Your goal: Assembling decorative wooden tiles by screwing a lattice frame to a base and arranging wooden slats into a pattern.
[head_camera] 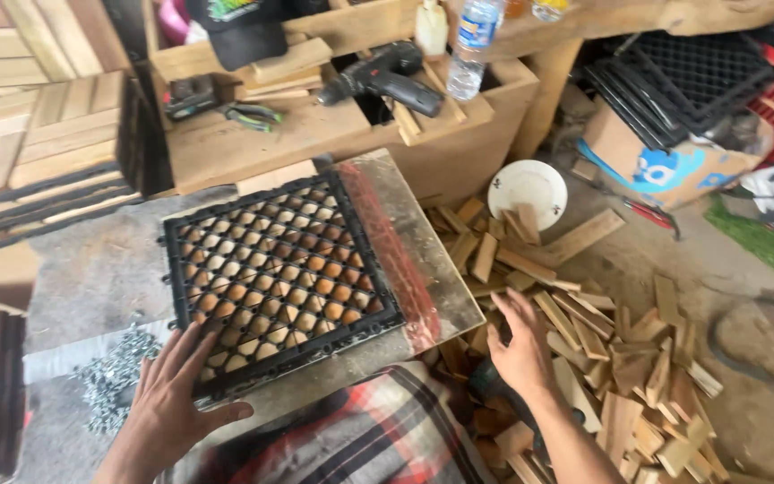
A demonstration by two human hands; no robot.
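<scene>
On board: left hand [167, 394] flat, fingers released, on black plastic grid tile [275, 273]; right hand [520, 350] spread over wood offcuts [620, 358].

A clear plastic water bottle [470, 45] with a blue and white label is stood on the wooden bench at the top centre. Beside it, to the left, a small cream-coloured bottle [431, 27] is seen upright. At the right, on the floor, a brown cardboard box [651, 161] printed with a blue and white shape is placed beneath stacked black grid tiles
</scene>
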